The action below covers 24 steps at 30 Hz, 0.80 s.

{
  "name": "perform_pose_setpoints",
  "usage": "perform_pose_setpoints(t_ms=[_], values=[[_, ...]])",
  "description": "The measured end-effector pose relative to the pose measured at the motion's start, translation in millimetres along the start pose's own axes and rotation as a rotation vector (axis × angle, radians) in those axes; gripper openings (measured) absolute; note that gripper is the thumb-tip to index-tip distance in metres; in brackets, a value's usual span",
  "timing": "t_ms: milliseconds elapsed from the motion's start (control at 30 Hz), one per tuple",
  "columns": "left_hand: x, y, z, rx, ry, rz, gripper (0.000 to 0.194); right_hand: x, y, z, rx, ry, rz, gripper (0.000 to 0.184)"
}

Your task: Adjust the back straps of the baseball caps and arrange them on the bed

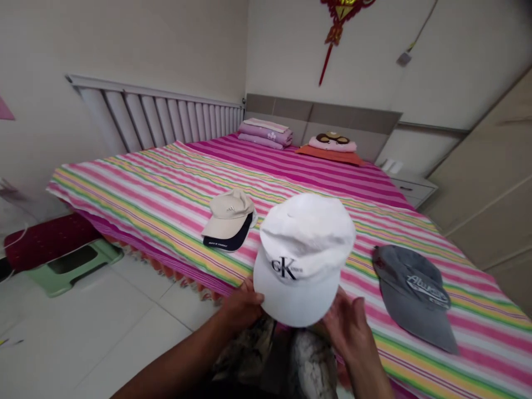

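A white baseball cap point(301, 299) with dark "CK" lettering is held up over the near edge of the bed, brim toward me. My left hand point(243, 305) pinches the left side of the brim, thumb on top and fingers underneath. At the brim's right side, my right hand point(349, 324) supports the cap; its thumb stands apart and its fingertips are hidden beneath. To the left lies a beige cap point(228, 213) on top of a dark navy cap point(233, 241). A grey cap point(415, 296) with white lettering rests on the bed to the right.
A striped sheet point(158, 194) covers the bed. Folded purple bedding point(266, 134) and a pink folded piece point(332, 145) sit near the headboard point(324, 119). A green stool point(78, 266) stands on the tiled floor at left, and a white nightstand point(411, 185) at far right.
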<state>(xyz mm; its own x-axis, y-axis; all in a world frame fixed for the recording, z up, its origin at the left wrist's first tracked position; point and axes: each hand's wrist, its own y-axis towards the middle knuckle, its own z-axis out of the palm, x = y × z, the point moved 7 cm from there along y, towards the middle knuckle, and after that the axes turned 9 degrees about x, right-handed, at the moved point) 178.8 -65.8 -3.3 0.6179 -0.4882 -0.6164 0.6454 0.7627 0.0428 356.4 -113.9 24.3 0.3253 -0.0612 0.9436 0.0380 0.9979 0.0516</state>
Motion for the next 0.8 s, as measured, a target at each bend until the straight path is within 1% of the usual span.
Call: perform_pose_setpoints(t_ms=[33,100,167,200,267,333,433,500,567,667,733,800], values=[[12.1,-2.1,2.3,0.038,-0.004,-0.042,0.051,8.0,3.9,-4.2,-0.022,0.014,-0.017,0.074],[29.4,-6.5,5.0,0.104,-0.015,-0.108,0.05,17.0,6.7,-14.8,-0.088,0.022,-0.045,0.072],[37.8,-9.8,6.7,0.163,-0.03,-0.168,0.05,16.5,5.2,-21.3,-0.116,0.049,-0.033,0.064],[38.4,-10.2,7.5,0.187,-0.041,-0.188,0.05,13.6,3.6,-22.1,-0.115,0.069,-0.008,0.061],[34.9,-7.2,9.1,0.224,-0.076,-0.214,0.048,7.4,-0.5,-19.9,-0.097,0.108,0.053,0.058],[29.1,0.9,9.7,0.229,-0.13,-0.225,0.05,4.6,-4.8,-15.0,-0.081,0.115,0.09,0.059],[26.0,17.5,10.2,0.196,-0.168,-0.269,0.058,6.4,-10.3,-9.8,-0.081,0.074,0.087,0.058],[27.1,26.9,13.3,0.178,-0.159,-0.307,0.066,6.5,-13.6,-10.7,-0.083,0.039,0.083,0.057],[26.3,33.4,19.8,0.169,-0.14,-0.318,0.073,3.4,-16.5,-16.5,-0.07,-0.016,0.091,0.056],[15.9,39.1,30.0,0.125,-0.091,-0.25,0.075,-4.7,-20.0,-34.2,-0.06,-0.102,0.103,0.058],[6.5,40.6,37.6,0.111,-0.08,-0.197,0.078,-8.5,-21.7,-48.1,-0.078,-0.1,0.074,0.057],[-0.9,42.0,47.1,0.157,-0.12,-0.156,0.084,-8.7,-23.9,-59.8,-0.121,-0.039,0.011,0.053]])
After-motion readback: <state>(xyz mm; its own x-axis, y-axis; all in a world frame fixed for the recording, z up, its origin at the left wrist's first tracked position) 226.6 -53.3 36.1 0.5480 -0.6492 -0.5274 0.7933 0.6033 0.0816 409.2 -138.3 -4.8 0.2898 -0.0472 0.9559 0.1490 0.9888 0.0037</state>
